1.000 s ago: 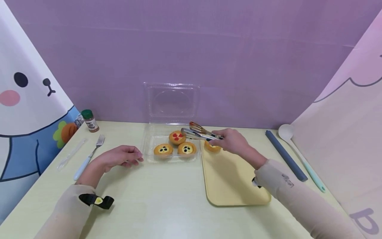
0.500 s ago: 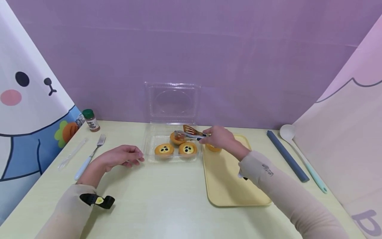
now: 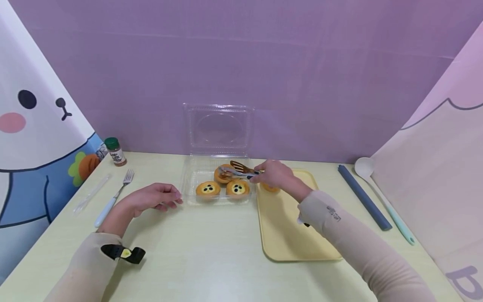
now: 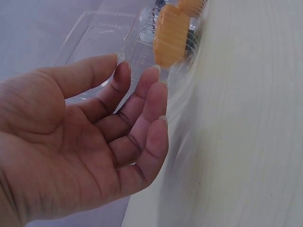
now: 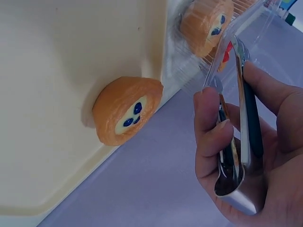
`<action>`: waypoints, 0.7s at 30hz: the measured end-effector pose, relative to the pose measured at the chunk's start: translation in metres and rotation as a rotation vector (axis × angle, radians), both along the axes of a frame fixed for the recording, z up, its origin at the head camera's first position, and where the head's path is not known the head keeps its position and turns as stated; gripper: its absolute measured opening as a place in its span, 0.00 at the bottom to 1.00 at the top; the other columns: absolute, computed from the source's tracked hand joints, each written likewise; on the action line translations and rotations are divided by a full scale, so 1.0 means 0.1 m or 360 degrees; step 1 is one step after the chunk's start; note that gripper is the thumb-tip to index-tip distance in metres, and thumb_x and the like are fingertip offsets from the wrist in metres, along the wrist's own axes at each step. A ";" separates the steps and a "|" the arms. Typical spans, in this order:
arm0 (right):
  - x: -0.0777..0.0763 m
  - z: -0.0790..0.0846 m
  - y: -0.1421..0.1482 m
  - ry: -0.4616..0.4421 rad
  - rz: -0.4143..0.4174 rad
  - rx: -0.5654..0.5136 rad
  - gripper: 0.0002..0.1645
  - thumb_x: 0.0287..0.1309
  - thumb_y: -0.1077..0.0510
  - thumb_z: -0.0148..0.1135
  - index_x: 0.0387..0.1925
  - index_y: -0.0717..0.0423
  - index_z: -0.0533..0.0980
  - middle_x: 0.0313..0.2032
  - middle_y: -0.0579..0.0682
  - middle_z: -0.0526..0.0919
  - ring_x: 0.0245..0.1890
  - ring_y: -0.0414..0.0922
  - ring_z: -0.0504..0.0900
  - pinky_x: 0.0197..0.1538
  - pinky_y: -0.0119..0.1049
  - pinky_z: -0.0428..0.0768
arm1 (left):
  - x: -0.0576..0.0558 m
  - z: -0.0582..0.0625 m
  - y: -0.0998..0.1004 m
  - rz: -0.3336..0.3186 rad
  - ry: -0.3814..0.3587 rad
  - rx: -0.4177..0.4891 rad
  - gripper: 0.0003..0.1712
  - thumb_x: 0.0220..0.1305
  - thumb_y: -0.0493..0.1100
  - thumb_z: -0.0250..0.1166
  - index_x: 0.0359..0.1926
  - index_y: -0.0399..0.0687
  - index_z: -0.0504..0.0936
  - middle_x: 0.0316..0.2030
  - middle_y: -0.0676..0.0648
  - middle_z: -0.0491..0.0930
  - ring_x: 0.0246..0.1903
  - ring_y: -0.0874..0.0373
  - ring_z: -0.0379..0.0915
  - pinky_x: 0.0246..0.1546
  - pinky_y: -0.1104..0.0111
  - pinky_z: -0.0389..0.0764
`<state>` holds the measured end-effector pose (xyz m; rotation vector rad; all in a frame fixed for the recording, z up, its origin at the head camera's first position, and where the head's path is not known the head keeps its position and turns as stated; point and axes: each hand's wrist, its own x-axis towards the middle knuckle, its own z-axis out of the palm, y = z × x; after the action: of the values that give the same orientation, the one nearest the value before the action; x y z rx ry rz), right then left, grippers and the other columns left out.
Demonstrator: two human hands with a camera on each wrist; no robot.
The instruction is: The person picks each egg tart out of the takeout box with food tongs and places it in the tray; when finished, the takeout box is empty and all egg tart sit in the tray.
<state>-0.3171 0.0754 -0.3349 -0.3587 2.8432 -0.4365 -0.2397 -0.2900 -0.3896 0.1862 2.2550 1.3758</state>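
My right hand grips metal serving tongs with dark grips. The tongs' heads are at a tart at the back of a clear plastic box, hiding most of its red topping in the head view. Whether they pinch it, I cannot tell. Two tarts with dark berries, a left one and a right one, sit in front of it. Another berry tart lies on the yellow tray, partly behind my right hand in the head view. My left hand, fingers loosely bent, holds nothing beside the box.
The box's lid stands raised at the back. On the left are a fork, a wrapped clear plastic item and a green-capped spice jar. A blue-grey bar and a long-handled spoon lie on the right.
My right hand has moved left with the tongs, whose heads have come over the red-topped tart and lie closer together. The left hand stays where it was.
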 end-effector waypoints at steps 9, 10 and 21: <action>0.00 -0.04 -0.07 -0.0020 0.0021 -0.0001 0.31 0.58 0.39 0.68 0.62 0.42 0.79 0.61 0.47 0.82 0.30 0.42 0.83 0.29 0.37 0.71 | 0.01 0.01 0.00 -0.0011 0.0002 -0.0003 0.18 0.76 0.48 0.54 0.53 0.38 0.77 0.53 0.44 0.82 0.49 0.55 0.78 0.48 0.61 0.79; 0.00 -0.04 -0.08 -0.0027 0.0021 -0.0003 0.30 0.58 0.40 0.69 0.61 0.42 0.79 0.60 0.47 0.83 0.25 0.41 0.81 0.28 0.37 0.70 | 0.02 0.01 0.00 -0.0013 0.0004 -0.0002 0.18 0.76 0.48 0.54 0.53 0.37 0.77 0.53 0.44 0.82 0.48 0.55 0.78 0.48 0.61 0.79; -0.01 -0.05 -0.14 0.0043 0.0095 0.0035 0.26 0.59 0.41 0.68 0.59 0.40 0.81 0.60 0.45 0.82 0.30 0.43 0.76 0.25 0.35 0.65 | 0.01 0.03 0.02 0.0011 -0.0006 -0.0018 0.18 0.76 0.48 0.55 0.54 0.38 0.77 0.52 0.43 0.82 0.47 0.55 0.78 0.48 0.61 0.79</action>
<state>-0.3177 0.0610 -0.3395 -0.4470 2.8522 -0.3911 -0.2391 -0.2879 -0.3866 0.1719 2.2618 1.3656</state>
